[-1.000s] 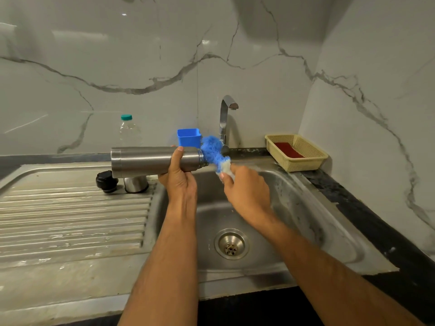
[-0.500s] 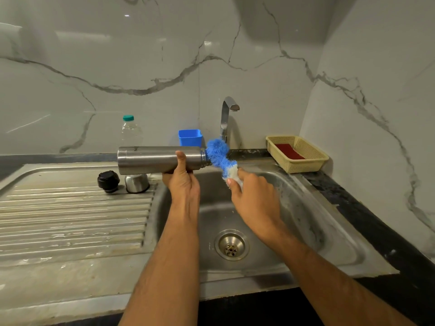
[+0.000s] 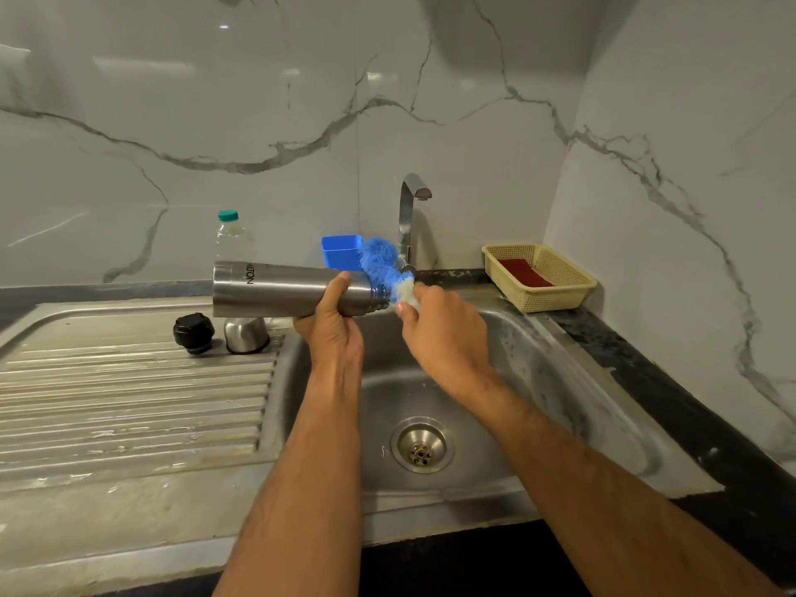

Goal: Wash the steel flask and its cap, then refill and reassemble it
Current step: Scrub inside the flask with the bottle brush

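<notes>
Our left hand [image 3: 334,327] has its fingers and thumb curled tight round the steel flask [image 3: 280,289], which lies sideways above the sink's [image 3: 538,381] left edge. Our right hand [image 3: 441,333] pinches the white handle of the blue brush [image 3: 381,262], whose fluffy head touches the flask's open mouth. The black cap [image 3: 194,333] and the steel cup [image 3: 246,334] sit side by side on the ribbed drainboard [image 3: 129,394], under the flask.

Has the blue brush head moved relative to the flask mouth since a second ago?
Yes. The blue brush stays at the flask mouth but has swung up, toward the blue cup.
</notes>
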